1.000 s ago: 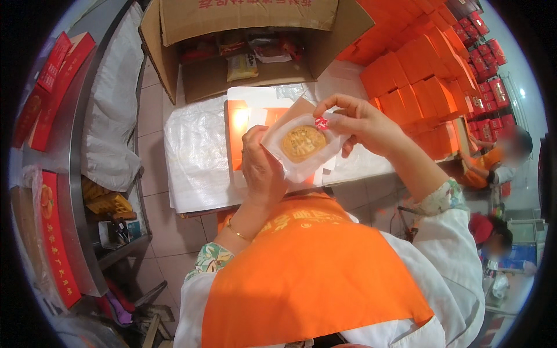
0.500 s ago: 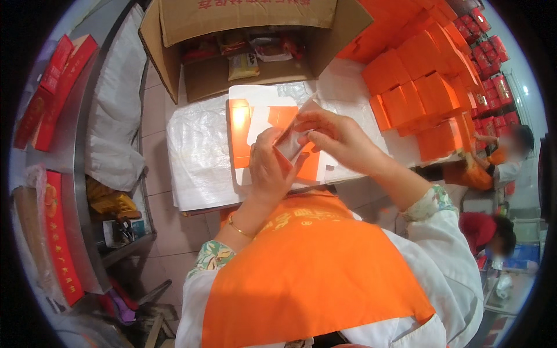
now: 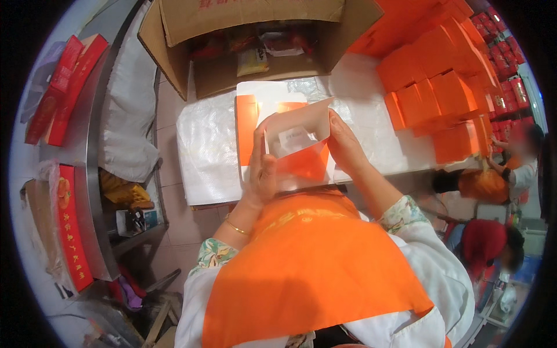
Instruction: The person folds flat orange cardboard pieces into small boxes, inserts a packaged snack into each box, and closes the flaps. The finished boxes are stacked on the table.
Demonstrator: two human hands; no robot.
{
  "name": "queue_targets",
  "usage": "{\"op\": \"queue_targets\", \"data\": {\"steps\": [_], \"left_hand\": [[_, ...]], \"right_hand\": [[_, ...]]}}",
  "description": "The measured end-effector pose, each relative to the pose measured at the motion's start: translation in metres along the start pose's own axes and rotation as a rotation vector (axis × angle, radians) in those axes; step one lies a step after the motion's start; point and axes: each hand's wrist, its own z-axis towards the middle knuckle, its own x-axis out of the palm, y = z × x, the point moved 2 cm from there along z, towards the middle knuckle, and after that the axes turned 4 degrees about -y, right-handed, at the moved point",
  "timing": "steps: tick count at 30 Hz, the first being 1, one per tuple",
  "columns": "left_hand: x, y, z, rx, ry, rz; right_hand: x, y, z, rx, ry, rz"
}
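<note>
Between my two hands is an orange paper box (image 3: 304, 163), its white inside turned up and its top uncovered. A white flap with small print shows down inside it. My left hand (image 3: 262, 174) grips the left side, thumb along the near edge. Against the right side presses my right hand (image 3: 344, 139), fingers bent round the wall and partly hidden. Under the box, flat orange and white box blanks (image 3: 246, 113) lie on the table (image 3: 203, 151), which has a white plastic cover.
A brown carton (image 3: 255, 20) with bagged goods inside stands at the far side. Folded orange boxes (image 3: 429, 98) are piled on the right. To the left is a metal bench (image 3: 96, 203) with long red boxes (image 3: 75, 232). Two people (image 3: 487, 246) are at the far right.
The box was squeezed narrow, with my right fingers at its mouth; now it is spread into a square shape. My right hand has moved to its outer right side.
</note>
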Motion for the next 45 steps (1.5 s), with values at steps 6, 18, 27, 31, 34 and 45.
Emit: {"op": "queue_targets", "data": {"steps": [6, 18, 27, 31, 34, 45], "left_hand": [[-0.001, -0.004, -0.003, -0.097, 0.008, -0.069], [0.016, -0.015, 0.0, -0.269, -0.25, -0.02], [0.012, -0.018, 0.003, -0.379, -0.296, -0.11], [0.013, -0.017, 0.001, -0.35, -0.27, -0.032], [0.012, -0.014, 0.001, -0.337, -0.247, -0.018], [0.012, -0.013, -0.004, -0.322, -0.223, 0.087]], "right_hand": [[-0.006, -0.011, -0.003, 0.031, 0.058, 0.176], [0.001, 0.003, -0.014, 0.079, 0.228, 0.216], [-0.019, 0.008, -0.01, -0.097, 0.293, -0.125], [-0.027, 0.026, 0.01, -0.088, 0.258, -0.364], [-0.039, 0.026, 0.029, 0.041, 0.267, -0.39], [-0.032, 0.022, 0.012, 0.02, 0.416, -0.041]]}}
